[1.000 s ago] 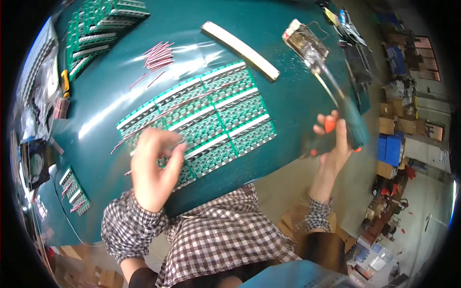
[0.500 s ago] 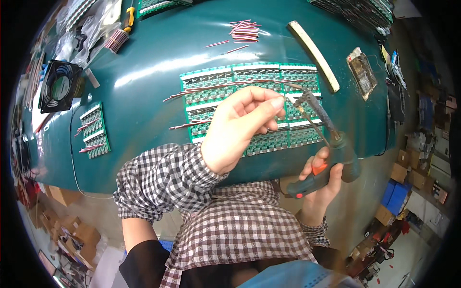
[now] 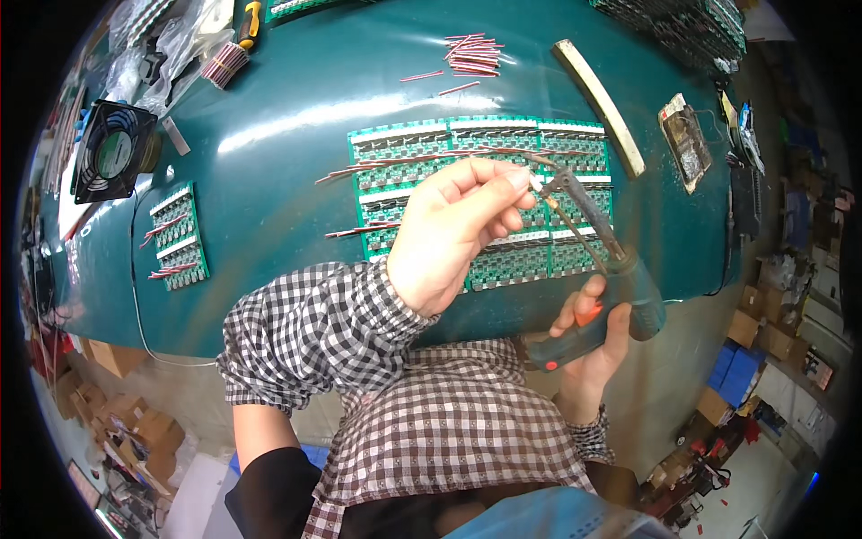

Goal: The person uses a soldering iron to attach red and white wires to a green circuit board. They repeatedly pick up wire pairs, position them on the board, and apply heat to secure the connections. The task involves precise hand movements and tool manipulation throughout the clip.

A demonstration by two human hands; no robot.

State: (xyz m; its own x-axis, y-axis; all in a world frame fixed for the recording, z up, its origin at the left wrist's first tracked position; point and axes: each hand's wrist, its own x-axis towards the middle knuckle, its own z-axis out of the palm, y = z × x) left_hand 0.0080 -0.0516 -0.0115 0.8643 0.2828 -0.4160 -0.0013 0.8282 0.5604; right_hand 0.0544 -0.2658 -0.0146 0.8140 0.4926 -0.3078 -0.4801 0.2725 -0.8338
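My right hand [image 3: 594,349] grips a dark green soldering gun [image 3: 636,296] by its handle, with fingers by the orange trigger. Its long barrel leans up and left over a block of green circuit boards [image 3: 395,193]. Close to the gun's tip, my left hand [image 3: 460,220] is closed in a pinch of thumb and forefinger above the boards. A small whitish bit shows at those fingertips, too small to name. Red-and-white wires [image 3: 359,168] lie across the upper row of boards, and more stick out at the left side. My left hand hides part of the boards.
Cut wires [image 3: 473,56] lie in a pile at the far side. A pale curved strip [image 3: 600,108] and a grimy tray [image 3: 685,144] are at the right. Leftward are a smaller board [image 3: 178,235], a black fan [image 3: 114,153] and a yellow-handled screwdriver [image 3: 250,25].
The view has shifted slightly, so the table things sit a little farther right. The soldering gun has moved slightly left against the boards, its barrel nearer my left fingertips. Both hands keep their grip.
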